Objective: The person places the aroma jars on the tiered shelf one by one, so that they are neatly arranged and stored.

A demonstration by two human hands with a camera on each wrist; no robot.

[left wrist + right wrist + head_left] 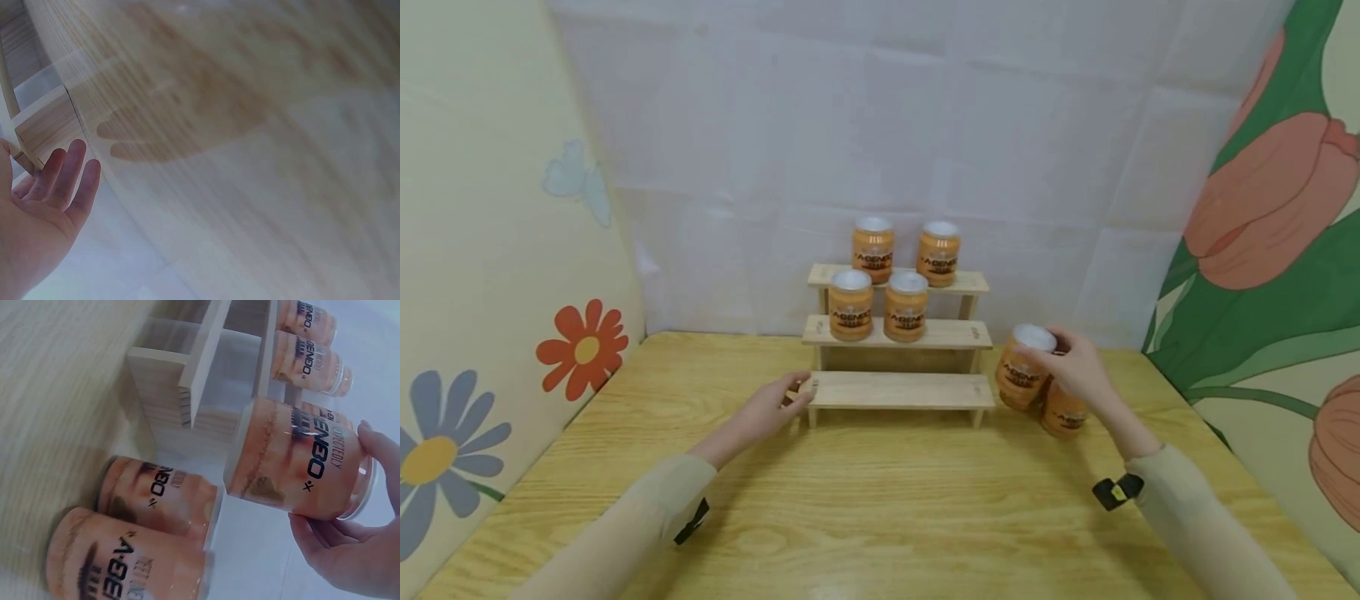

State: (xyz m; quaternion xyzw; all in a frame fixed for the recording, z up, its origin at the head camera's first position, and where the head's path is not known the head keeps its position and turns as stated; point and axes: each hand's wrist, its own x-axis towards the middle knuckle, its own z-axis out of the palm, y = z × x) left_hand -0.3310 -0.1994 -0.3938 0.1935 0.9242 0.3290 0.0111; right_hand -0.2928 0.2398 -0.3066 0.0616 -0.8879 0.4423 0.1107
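Here, in the head view, my right hand (1078,367) is at the right of centre, fingers curled round the upper part of a jar (1024,367), which is lifted and tilted just right of the stepped rack (898,389); another jar (1063,412) stands on the bench (880,508) right below it. Four jars already sit on the rack, two on the top step and two on the middle step, and the bottom step is bare. My left hand (767,410) rests with relaxed, straight fingers against the left end of that bottom step, holding nothing. From the left wrist, the fingers (65,175) lie loosely open beside the wooden end of the step. From the right wrist, my grip pinches the held jar near its lid at the right of the frame, clear of the bench, with two more jars (156,497) at lower left. I judge the jar is mid-carry; next it wants levelling and setting upright on the bare bottom step, clear of the edge.
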